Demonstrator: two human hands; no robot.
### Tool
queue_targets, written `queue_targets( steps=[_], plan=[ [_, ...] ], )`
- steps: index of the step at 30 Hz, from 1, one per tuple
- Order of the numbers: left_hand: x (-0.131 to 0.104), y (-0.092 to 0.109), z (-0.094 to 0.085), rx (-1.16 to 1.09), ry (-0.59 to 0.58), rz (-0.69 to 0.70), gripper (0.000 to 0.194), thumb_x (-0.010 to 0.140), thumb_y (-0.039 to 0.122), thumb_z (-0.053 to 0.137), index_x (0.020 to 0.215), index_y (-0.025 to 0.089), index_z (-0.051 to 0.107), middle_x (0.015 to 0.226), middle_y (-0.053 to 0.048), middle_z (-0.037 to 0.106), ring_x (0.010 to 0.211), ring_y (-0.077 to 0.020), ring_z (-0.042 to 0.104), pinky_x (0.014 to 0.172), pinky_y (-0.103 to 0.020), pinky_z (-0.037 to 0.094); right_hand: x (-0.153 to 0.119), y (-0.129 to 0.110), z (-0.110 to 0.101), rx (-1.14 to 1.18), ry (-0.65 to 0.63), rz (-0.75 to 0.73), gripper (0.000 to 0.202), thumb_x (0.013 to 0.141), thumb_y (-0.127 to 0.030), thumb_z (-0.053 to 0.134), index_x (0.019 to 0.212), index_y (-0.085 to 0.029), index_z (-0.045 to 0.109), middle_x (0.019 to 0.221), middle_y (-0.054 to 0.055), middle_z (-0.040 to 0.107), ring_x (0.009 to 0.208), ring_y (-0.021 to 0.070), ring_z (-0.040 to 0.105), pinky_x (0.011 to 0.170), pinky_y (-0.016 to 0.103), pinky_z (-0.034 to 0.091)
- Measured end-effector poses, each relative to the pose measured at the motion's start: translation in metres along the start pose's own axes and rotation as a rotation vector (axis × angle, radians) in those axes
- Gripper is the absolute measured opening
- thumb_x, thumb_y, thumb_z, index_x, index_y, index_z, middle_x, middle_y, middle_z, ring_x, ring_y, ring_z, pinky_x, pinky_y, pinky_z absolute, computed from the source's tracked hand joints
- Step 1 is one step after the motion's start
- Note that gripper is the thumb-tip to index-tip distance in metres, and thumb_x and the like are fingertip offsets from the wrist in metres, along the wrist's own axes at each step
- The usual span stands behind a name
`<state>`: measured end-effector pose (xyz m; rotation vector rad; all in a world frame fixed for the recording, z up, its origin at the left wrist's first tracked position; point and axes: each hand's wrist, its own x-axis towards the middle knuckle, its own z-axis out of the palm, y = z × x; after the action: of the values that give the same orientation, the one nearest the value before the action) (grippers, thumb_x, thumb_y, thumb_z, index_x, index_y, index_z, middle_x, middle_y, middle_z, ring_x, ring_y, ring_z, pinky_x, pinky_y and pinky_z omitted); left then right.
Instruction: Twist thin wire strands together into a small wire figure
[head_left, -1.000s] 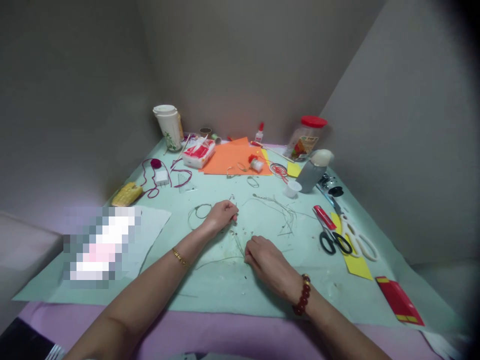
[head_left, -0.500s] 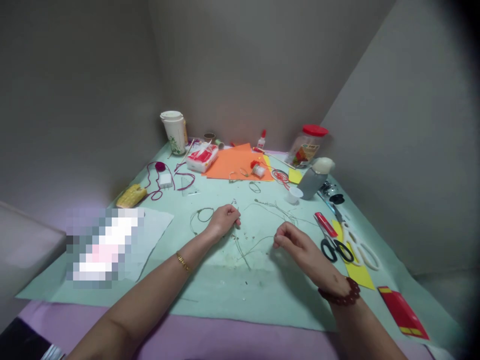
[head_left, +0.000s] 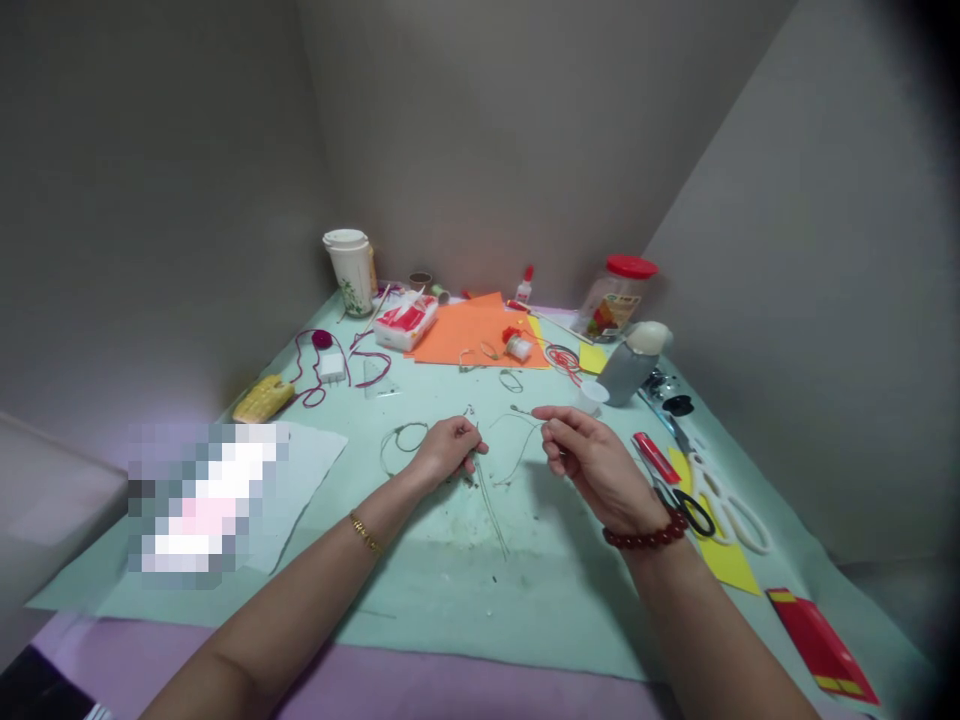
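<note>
My left hand (head_left: 452,447) is closed in a pinch on thin cord, just left of the middle of the green sheet. Loose cord strands (head_left: 491,512) run from its fingertips towards me. To the right, my right hand (head_left: 585,452) is raised a little, its index finger pointing left and its thumb bent in. A thin cord (head_left: 519,462) curves up to its fingers, which appear to grip it. Past that hand's index fingertip lies another knotted cord end (head_left: 517,408). A coiled greenish cord (head_left: 411,436) rests beside my left hand.
Black-handled scissors (head_left: 694,512), white-handled scissors (head_left: 742,522) and a red lighter-like piece (head_left: 656,458) lie at right. Farther back stand a grey bottle (head_left: 630,370), a red-lidded jar (head_left: 615,305) and a white cup (head_left: 350,275). A tissue pack (head_left: 406,321) sits by orange paper (head_left: 469,335).
My right hand has moved up and away from me, and its index finger has stretched out. The cord at its fingers has swung upward. My left hand keeps its pinch nearly in place.
</note>
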<state>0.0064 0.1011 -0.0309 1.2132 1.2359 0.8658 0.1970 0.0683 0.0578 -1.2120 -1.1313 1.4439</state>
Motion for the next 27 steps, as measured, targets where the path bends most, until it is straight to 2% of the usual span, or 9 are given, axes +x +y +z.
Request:
queue_targets(
  steps=[6,11,15,19,21,24,27],
  plan=[
    [0.000,0.001,0.001,-0.023,-0.027,-0.031,0.010,0.082,0.024,0.052,0.076,0.016,0.049,0.077,-0.007,0.070,0.040,-0.0058,0.051,0.036,-0.017,0.034,0.018,-0.003,0.022,-0.004,0.069,-0.147,0.021,0.072,-0.031,0.065,0.084,-0.015,0.059,0.072,0.000,0.057,0.054,0.0076,0.049,0.046,0.020,0.042],
    [-0.001,0.001,0.001,-0.051,-0.031,-0.031,0.010,0.082,0.024,0.053,0.076,0.016,0.049,0.066,-0.003,0.065,0.038,-0.0068,0.051,0.037,-0.019,0.039,0.026,0.004,0.038,-0.144,0.054,-0.240,0.015,0.074,-0.030,0.060,0.081,-0.017,0.058,0.078,0.002,0.062,0.055,0.0089,0.052,0.049,0.022,0.045],
    [-0.002,0.004,0.002,-0.101,-0.026,-0.024,0.012,0.082,0.024,0.054,0.075,0.016,0.049,0.062,-0.002,0.062,0.044,-0.0089,0.056,0.038,-0.018,0.040,0.017,0.026,0.044,-0.313,-0.005,-0.169,0.012,0.077,-0.029,0.055,0.079,-0.018,0.060,0.060,-0.002,0.057,0.047,0.0100,0.049,0.046,0.023,0.042],
    [-0.002,0.005,0.002,-0.070,-0.016,-0.017,0.011,0.082,0.020,0.053,0.072,0.015,0.050,0.054,0.000,0.060,0.037,-0.0071,0.050,0.037,-0.018,0.038,0.002,0.048,0.044,-0.329,-0.058,-0.083,0.012,0.078,-0.027,0.052,0.078,-0.019,0.061,0.068,0.001,0.061,0.051,0.0113,0.049,0.045,0.023,0.042],
    [-0.001,0.003,0.003,-0.060,-0.009,-0.008,0.010,0.081,0.020,0.053,0.072,0.015,0.051,0.054,0.000,0.061,0.036,-0.0067,0.048,0.037,-0.018,0.038,-0.004,0.054,0.043,-0.354,-0.064,-0.060,0.013,0.080,-0.027,0.051,0.078,-0.019,0.061,0.067,0.000,0.060,0.051,0.0112,0.048,0.046,0.023,0.042],
    [-0.001,0.002,0.003,-0.074,-0.011,-0.002,0.011,0.081,0.021,0.053,0.072,0.015,0.051,0.059,-0.001,0.063,0.037,-0.0068,0.050,0.038,-0.019,0.038,-0.009,0.059,0.043,-0.429,-0.090,-0.072,0.015,0.082,-0.025,0.048,0.080,-0.019,0.061,0.061,-0.002,0.055,0.050,0.0111,0.046,0.048,0.023,0.040],
    [-0.001,0.004,0.003,-0.114,-0.021,-0.037,0.011,0.082,0.021,0.054,0.073,0.015,0.051,0.063,-0.002,0.064,0.041,-0.0076,0.053,0.040,-0.019,0.041,-0.014,0.062,0.046,-0.547,-0.126,-0.167,0.016,0.084,-0.021,0.046,0.076,-0.020,0.060,0.065,-0.001,0.057,0.056,0.0121,0.048,0.054,0.024,0.039]
  ],
)
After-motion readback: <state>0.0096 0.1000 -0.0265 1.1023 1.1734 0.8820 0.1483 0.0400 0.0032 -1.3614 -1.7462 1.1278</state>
